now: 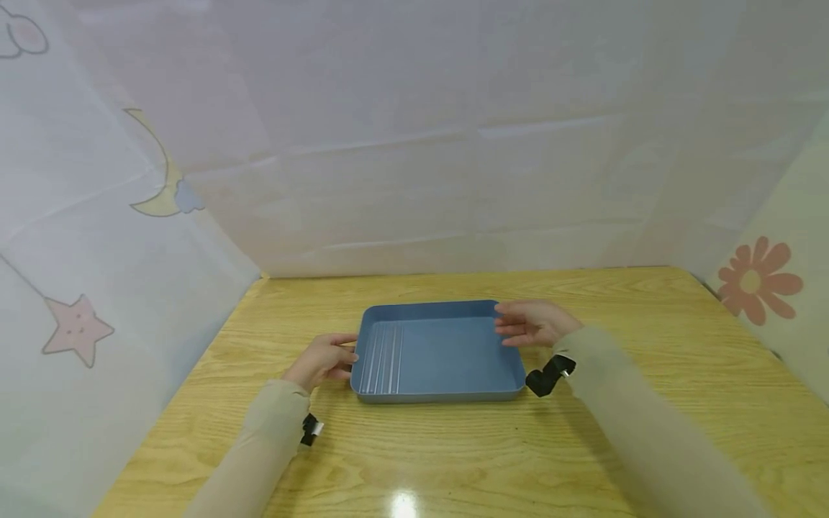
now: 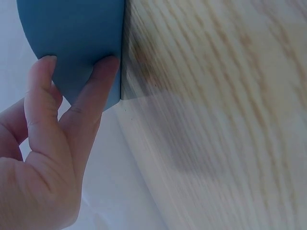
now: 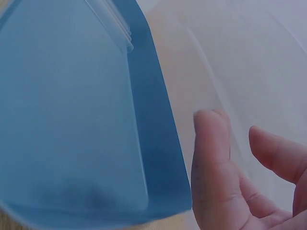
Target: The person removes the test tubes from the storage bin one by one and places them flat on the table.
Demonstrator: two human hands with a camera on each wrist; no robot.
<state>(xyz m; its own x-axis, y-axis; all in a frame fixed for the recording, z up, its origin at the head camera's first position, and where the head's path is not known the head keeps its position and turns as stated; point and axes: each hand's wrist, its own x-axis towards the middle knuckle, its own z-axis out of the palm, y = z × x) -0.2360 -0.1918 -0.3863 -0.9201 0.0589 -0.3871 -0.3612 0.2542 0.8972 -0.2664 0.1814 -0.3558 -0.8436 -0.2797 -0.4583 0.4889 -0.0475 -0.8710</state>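
A shallow blue rectangular tray [image 1: 460,356] rests on the wooden table. Several clear, slender tubes or rods [image 1: 382,360] lie side by side along its left end; the right wrist view shows their ends [image 3: 115,26] too. My left hand [image 1: 322,360] is at the tray's left side. In the left wrist view, two fingertips of that hand [image 2: 53,139] touch the outer wall of the tray [image 2: 76,28]. By the far right corner is my right hand [image 1: 534,324], its fingers loosely extended. The right wrist view shows this hand [image 3: 218,177] holding nothing, beside the tray wall [image 3: 158,124].
The light wooden table [image 1: 414,446] extends around the tray on every side. Pale sheets [image 1: 401,180] hang behind and beside it, printed with a moon [image 1: 162,173], a star [image 1: 78,329] and a flower [image 1: 754,280]. Black straps [image 1: 550,374] sit at both wrists.
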